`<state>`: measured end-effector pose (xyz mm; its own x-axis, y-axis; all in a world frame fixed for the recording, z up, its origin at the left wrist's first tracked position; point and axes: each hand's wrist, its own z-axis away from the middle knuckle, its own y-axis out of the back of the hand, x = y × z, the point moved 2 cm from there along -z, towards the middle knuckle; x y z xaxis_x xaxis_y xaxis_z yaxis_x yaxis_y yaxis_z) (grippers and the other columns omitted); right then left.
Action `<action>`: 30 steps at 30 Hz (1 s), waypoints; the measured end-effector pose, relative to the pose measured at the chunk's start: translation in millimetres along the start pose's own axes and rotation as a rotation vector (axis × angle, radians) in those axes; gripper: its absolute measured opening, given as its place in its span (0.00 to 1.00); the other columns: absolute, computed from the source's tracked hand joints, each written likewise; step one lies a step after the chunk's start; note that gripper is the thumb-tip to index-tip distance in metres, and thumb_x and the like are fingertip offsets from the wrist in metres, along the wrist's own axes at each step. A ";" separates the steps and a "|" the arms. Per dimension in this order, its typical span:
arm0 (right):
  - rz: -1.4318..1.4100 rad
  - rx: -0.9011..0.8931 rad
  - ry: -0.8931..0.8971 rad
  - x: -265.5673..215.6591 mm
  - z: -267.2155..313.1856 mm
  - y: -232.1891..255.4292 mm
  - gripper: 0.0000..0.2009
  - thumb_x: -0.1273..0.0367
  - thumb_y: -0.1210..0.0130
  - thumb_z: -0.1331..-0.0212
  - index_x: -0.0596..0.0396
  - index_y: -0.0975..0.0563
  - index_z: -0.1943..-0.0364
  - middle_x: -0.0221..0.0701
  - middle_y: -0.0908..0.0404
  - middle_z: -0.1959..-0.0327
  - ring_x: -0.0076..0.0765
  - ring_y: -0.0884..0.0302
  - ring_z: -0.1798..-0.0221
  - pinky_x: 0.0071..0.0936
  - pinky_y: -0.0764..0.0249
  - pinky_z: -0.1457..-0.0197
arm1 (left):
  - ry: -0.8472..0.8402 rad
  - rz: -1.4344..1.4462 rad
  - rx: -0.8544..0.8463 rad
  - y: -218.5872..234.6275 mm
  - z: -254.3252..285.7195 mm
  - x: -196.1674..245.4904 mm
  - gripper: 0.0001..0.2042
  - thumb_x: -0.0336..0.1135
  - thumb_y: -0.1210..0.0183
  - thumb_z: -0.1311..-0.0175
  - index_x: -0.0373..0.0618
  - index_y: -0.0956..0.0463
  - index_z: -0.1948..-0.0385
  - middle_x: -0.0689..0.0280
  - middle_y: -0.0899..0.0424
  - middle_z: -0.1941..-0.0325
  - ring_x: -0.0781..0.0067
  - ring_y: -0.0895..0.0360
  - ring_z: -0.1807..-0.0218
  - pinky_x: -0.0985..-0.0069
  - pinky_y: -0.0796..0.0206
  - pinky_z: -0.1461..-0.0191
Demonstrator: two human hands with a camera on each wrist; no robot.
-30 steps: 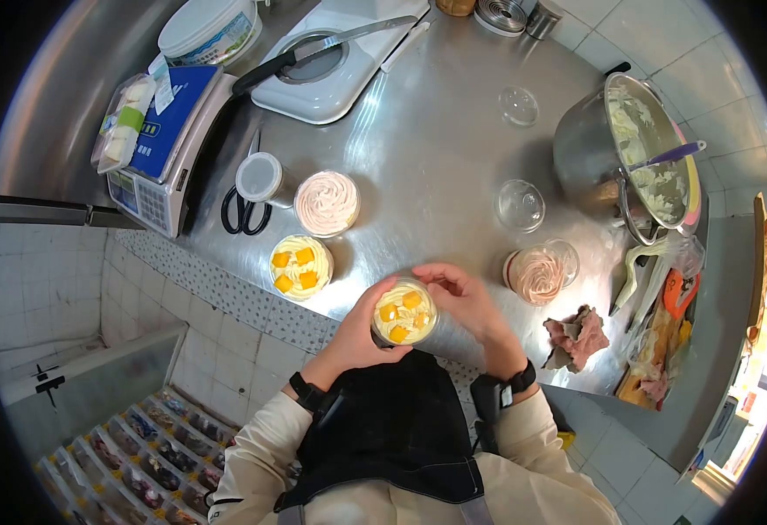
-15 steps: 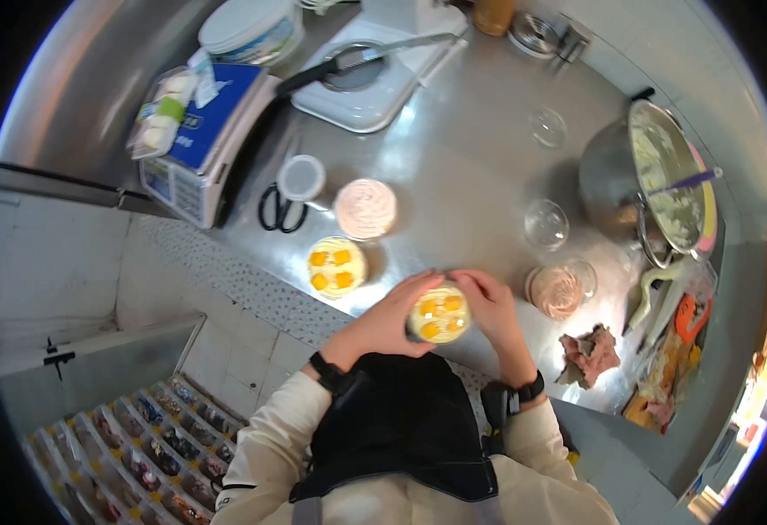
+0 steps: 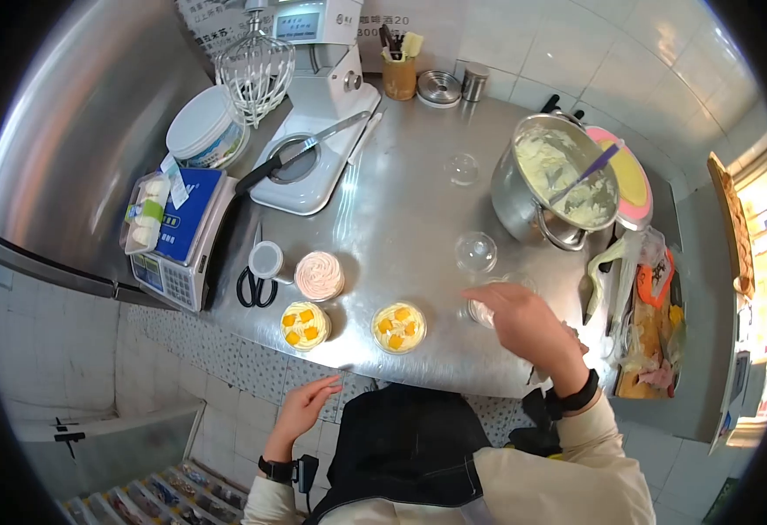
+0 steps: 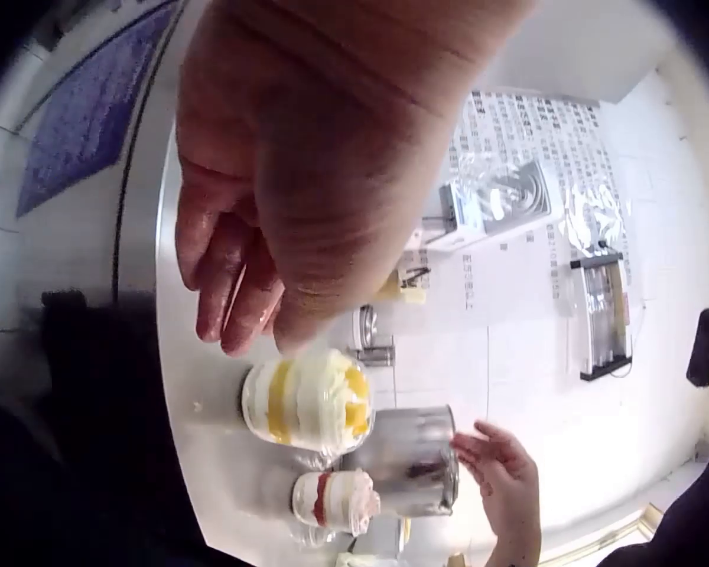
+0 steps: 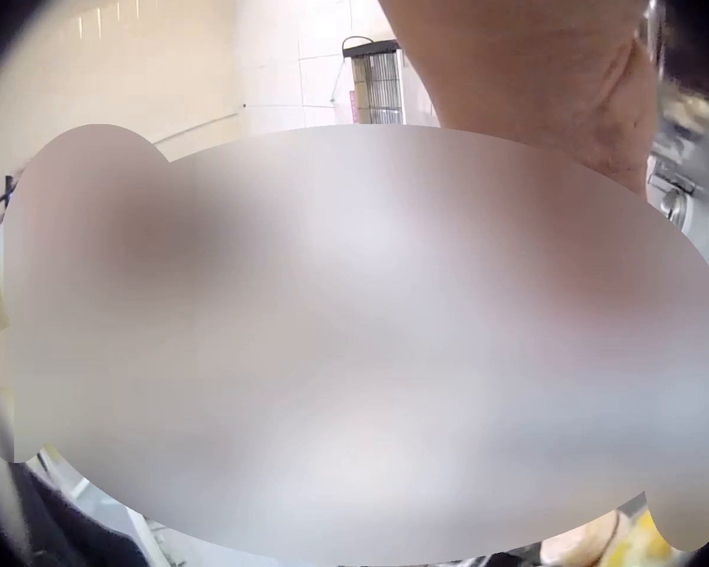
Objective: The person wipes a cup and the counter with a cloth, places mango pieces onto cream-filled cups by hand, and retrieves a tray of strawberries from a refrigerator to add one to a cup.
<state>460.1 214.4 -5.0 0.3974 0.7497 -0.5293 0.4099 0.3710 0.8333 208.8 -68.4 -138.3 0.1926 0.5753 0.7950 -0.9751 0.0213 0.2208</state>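
Note:
The cup with yellow fruit cubes on cream [image 3: 398, 328] stands on the steel table near its front edge; in the left wrist view this cup [image 4: 307, 404] is just below the fingertips. My left hand [image 3: 303, 413] is off the table edge, fingers loosely extended, holding nothing. Over the right-hand pink-cream cup [image 3: 481, 313] reaches my right hand [image 3: 536, 328], fingers extended and partly covering it; no grip shows. A second fruit-topped cup [image 3: 305, 326] and another pink-cream cup [image 3: 320, 276] stand to the left. The right wrist view is mostly blurred.
Two clear lids, a near one [image 3: 476, 252] and a far one [image 3: 462, 170], lie mid-table. A metal pot [image 3: 523, 188] with cream stands at the back right. Scissors [image 3: 256, 289], a lidded tub [image 3: 266, 260] and a scale [image 3: 174, 278] are at left.
Both hands have let go of the fruit-topped cup, which now stands on the table. The left hand moved down and left, the right hand over to the right-hand pink-cream cup. The head view has shifted.

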 end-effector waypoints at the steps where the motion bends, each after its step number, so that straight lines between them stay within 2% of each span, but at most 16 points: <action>1: 0.028 -0.015 0.008 12.4 7.9 2.5 0.19 0.81 0.52 0.54 0.54 0.25 0.55 0.40 0.21 0.59 0.49 0.25 0.55 0.37 0.29 0.51 | -0.035 0.076 0.075 0.9 3.1 -21.9 0.22 0.33 0.50 0.34 0.43 0.40 0.38 0.60 0.20 0.50 0.78 0.26 0.47 0.79 0.38 0.43; 4: 0.003 -0.104 -0.049 30.3 11.8 24.5 0.20 0.79 0.51 0.50 0.55 0.28 0.50 0.43 0.23 0.55 0.51 0.26 0.53 0.36 0.30 0.48 | -0.080 0.318 0.219 -7.6 16.9 -23.6 0.21 0.31 0.53 0.33 0.43 0.41 0.38 0.60 0.21 0.50 0.77 0.26 0.48 0.79 0.37 0.44; 5: 0.010 -0.083 -0.003 37.4 4.2 27.8 0.19 0.76 0.51 0.48 0.55 0.29 0.48 0.43 0.24 0.53 0.51 0.27 0.52 0.37 0.31 0.47 | -0.089 0.477 0.293 -11.7 20.1 -19.7 0.21 0.29 0.54 0.33 0.44 0.41 0.37 0.60 0.21 0.50 0.75 0.27 0.47 0.79 0.37 0.45; 7: 0.023 -0.087 0.136 52.5 -27.3 25.6 0.22 0.70 0.49 0.44 0.56 0.33 0.43 0.43 0.28 0.47 0.47 0.28 0.49 0.37 0.31 0.46 | -0.079 0.493 0.299 -15.6 23.2 -26.4 0.21 0.27 0.54 0.33 0.44 0.41 0.38 0.60 0.21 0.50 0.74 0.27 0.46 0.79 0.38 0.44; 9: -0.118 -0.342 -0.138 53.2 -91.5 19.2 0.24 0.66 0.47 0.43 0.55 0.35 0.41 0.41 0.29 0.44 0.42 0.28 0.46 0.34 0.30 0.46 | -0.078 0.501 0.298 -19.7 23.5 -27.2 0.21 0.25 0.55 0.34 0.44 0.41 0.38 0.60 0.22 0.49 0.73 0.28 0.46 0.79 0.39 0.43; 11: -0.086 -0.439 -0.186 59.1 -150.5 0.9 0.29 0.62 0.45 0.44 0.54 0.39 0.38 0.40 0.30 0.43 0.39 0.28 0.46 0.32 0.30 0.47 | -0.106 0.379 0.252 -23.5 21.2 -24.7 0.20 0.22 0.56 0.36 0.43 0.39 0.40 0.61 0.23 0.47 0.75 0.29 0.45 0.79 0.40 0.41; 13: -0.603 -0.443 -0.088 92.1 -174.3 -8.4 0.27 0.60 0.44 0.45 0.54 0.35 0.41 0.39 0.29 0.44 0.38 0.28 0.46 0.30 0.29 0.49 | -0.089 0.365 0.252 -24.4 19.3 -21.2 0.20 0.21 0.56 0.36 0.42 0.38 0.41 0.61 0.24 0.47 0.75 0.29 0.44 0.79 0.40 0.41; 15: -0.070 -0.370 -0.478 97.5 -224.0 -41.6 0.23 0.57 0.42 0.47 0.53 0.27 0.48 0.37 0.27 0.45 0.38 0.28 0.48 0.29 0.30 0.50 | -0.068 0.367 0.295 -25.3 26.7 -21.0 0.21 0.20 0.57 0.37 0.42 0.38 0.41 0.62 0.24 0.46 0.76 0.30 0.44 0.79 0.41 0.41; 16: -0.087 -0.460 -0.011 170.3 -242.2 -65.8 0.27 0.51 0.41 0.49 0.56 0.26 0.50 0.42 0.29 0.44 0.42 0.30 0.45 0.32 0.32 0.45 | -0.105 0.414 0.291 -23.2 30.3 -20.9 0.20 0.20 0.56 0.37 0.42 0.37 0.41 0.62 0.24 0.46 0.76 0.30 0.44 0.79 0.41 0.41; 17: -0.002 -0.421 -0.393 162.5 -254.8 -68.4 0.34 0.49 0.41 0.52 0.62 0.30 0.47 0.50 0.32 0.43 0.48 0.34 0.41 0.35 0.39 0.37 | -0.143 0.457 0.290 -17.8 36.1 -22.5 0.20 0.21 0.56 0.36 0.42 0.37 0.41 0.62 0.24 0.46 0.76 0.30 0.44 0.79 0.41 0.41; 18: 0.443 -0.369 -0.476 211.2 -274.7 -93.8 0.42 0.47 0.40 0.53 0.70 0.37 0.44 0.54 0.36 0.41 0.51 0.38 0.38 0.35 0.47 0.32 | -0.128 0.473 0.336 -10.0 43.4 -26.3 0.20 0.21 0.56 0.36 0.42 0.37 0.41 0.62 0.24 0.46 0.76 0.30 0.44 0.79 0.41 0.41; 21: 0.437 -0.214 -0.822 271.8 -273.3 -105.9 0.51 0.42 0.39 0.58 0.73 0.44 0.40 0.54 0.45 0.35 0.51 0.41 0.35 0.31 0.51 0.31 | -0.140 0.534 0.481 12.9 54.4 -43.9 0.18 0.23 0.55 0.35 0.41 0.36 0.42 0.62 0.23 0.49 0.75 0.29 0.45 0.78 0.41 0.40; 22: 0.452 -0.233 -0.830 268.3 -268.9 -104.7 0.51 0.42 0.39 0.58 0.73 0.44 0.40 0.54 0.45 0.35 0.51 0.41 0.35 0.31 0.51 0.31 | -0.126 0.552 0.470 21.2 57.2 -52.8 0.18 0.23 0.55 0.35 0.41 0.36 0.42 0.62 0.23 0.49 0.75 0.29 0.45 0.78 0.41 0.40; 24: 0.399 -0.309 -0.800 255.9 -265.3 -96.3 0.53 0.43 0.36 0.61 0.73 0.47 0.39 0.57 0.42 0.37 0.49 0.38 0.37 0.31 0.41 0.35 | -0.179 0.667 0.558 38.4 62.7 -69.1 0.17 0.23 0.56 0.34 0.41 0.35 0.43 0.62 0.22 0.50 0.75 0.29 0.45 0.78 0.42 0.40; 28: 0.165 -0.383 -0.920 282.4 -258.9 -111.4 0.55 0.47 0.32 0.64 0.72 0.49 0.39 0.58 0.36 0.41 0.47 0.33 0.40 0.31 0.32 0.42 | -0.068 0.616 0.520 87.2 68.6 -73.6 0.16 0.23 0.56 0.34 0.41 0.34 0.44 0.63 0.22 0.50 0.76 0.29 0.46 0.78 0.42 0.40; 30: 0.151 -0.006 -0.989 260.6 -244.8 -111.9 0.45 0.55 0.29 0.67 0.68 0.39 0.47 0.52 0.28 0.50 0.52 0.27 0.48 0.31 0.28 0.47 | -0.089 0.583 0.483 108.8 68.8 -81.0 0.15 0.24 0.56 0.33 0.40 0.34 0.45 0.63 0.22 0.51 0.76 0.29 0.46 0.78 0.42 0.41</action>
<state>316.8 502.5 -197.1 0.9507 -0.0026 -0.3101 0.2951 0.3144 0.9023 94.6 -168.9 -139.8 -0.3101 0.3149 0.8970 -0.7691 -0.6378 -0.0419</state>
